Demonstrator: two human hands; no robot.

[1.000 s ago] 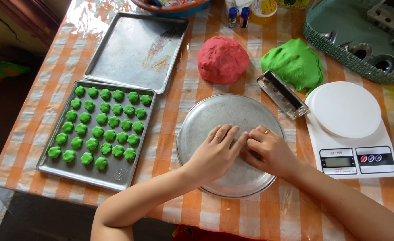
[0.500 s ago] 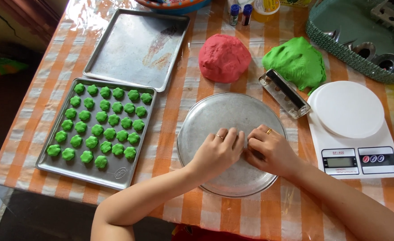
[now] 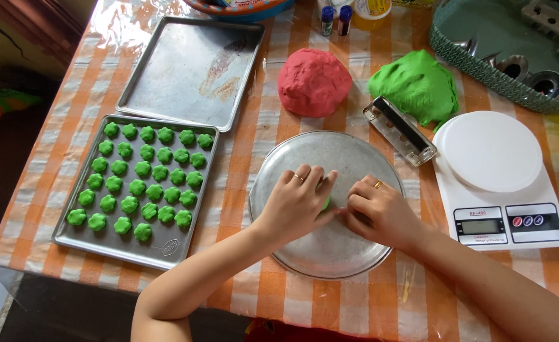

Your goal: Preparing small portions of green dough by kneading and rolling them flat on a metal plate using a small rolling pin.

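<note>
Green dough (hands atop)

Green dough mostly under both hands

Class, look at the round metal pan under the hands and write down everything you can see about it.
The round metal pan is shallow, silvery and dull, with a low raised rim and a scuffed, flat bottom. It lies flat on the orange checked tablecloth, near the table's front edge. The left hand and the right hand both rest on it at its middle, fingers bent around a small green dough piece, mostly hidden.
</note>
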